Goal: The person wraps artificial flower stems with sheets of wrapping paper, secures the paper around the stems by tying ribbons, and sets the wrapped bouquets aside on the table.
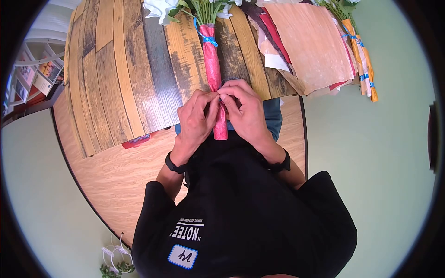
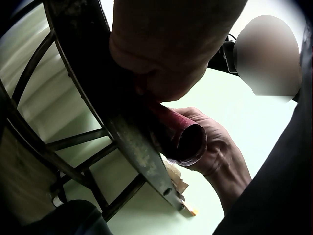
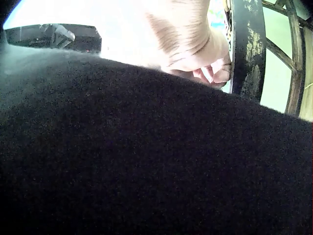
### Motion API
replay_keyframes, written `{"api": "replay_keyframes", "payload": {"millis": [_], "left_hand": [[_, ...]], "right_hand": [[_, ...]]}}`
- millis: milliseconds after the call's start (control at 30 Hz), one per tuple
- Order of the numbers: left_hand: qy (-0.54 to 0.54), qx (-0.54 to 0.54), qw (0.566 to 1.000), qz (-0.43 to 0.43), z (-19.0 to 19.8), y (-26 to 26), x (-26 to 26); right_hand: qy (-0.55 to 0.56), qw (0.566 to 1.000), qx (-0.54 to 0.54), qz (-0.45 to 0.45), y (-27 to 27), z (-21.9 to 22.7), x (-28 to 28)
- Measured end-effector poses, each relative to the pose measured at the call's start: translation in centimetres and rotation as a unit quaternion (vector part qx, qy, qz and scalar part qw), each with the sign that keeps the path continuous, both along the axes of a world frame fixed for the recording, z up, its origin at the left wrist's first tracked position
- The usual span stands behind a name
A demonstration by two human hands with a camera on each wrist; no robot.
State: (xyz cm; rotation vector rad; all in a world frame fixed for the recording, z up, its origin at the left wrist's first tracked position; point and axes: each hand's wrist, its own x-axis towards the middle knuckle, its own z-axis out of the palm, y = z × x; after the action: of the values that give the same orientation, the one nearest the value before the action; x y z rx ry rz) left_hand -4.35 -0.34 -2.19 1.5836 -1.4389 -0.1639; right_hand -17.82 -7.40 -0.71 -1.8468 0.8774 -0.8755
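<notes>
A long red paper wrap point(image 1: 212, 69) runs down from white flowers point(image 1: 161, 10) and past the table's front edge; a blue ribbon point(image 1: 210, 41) circles its upper part. My left hand point(image 1: 197, 116) and right hand point(image 1: 245, 109) meet over its lower part, fingertips pinched together. What thin thing lies between them is too small to tell. In the left wrist view the wrap's open round end point(image 2: 191, 142) shows between my left hand point(image 2: 156, 54) and right hand point(image 2: 215, 147). In the right wrist view black cloth hides much of my right hand point(image 3: 186, 34).
A stack of pink and brown paper sheets point(image 1: 310, 46) lies on the wooden table point(image 1: 111, 69) at the right. Beside it are orange and white wrapped bundles point(image 1: 364, 60) with blue ties. Shelves with pictures point(image 1: 41, 69) stand at the far left.
</notes>
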Motion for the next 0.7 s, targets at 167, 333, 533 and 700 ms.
{"api": "replay_keyframes", "payload": {"millis": [167,333,533,700], "left_hand": [[0.16,0.086,0.983,-0.039,0.2,0.2,0.8],[0.308,0.195,0.929,-0.072,0.7,0.1,1.9],[0.392,0.24,0.885,-0.074,1.6,-0.1,1.9],[0.363,0.216,0.904,-0.069,1.3,-0.1,1.7]], "right_hand": [[-0.029,0.998,0.047,-0.006,0.1,-0.2,0.0],[-0.029,0.999,0.034,0.001,0.1,0.0,-0.3],[-0.006,0.999,0.042,0.015,-0.4,-0.2,-0.2],[-0.001,0.999,0.033,0.034,-0.8,-0.2,-0.4]]}}
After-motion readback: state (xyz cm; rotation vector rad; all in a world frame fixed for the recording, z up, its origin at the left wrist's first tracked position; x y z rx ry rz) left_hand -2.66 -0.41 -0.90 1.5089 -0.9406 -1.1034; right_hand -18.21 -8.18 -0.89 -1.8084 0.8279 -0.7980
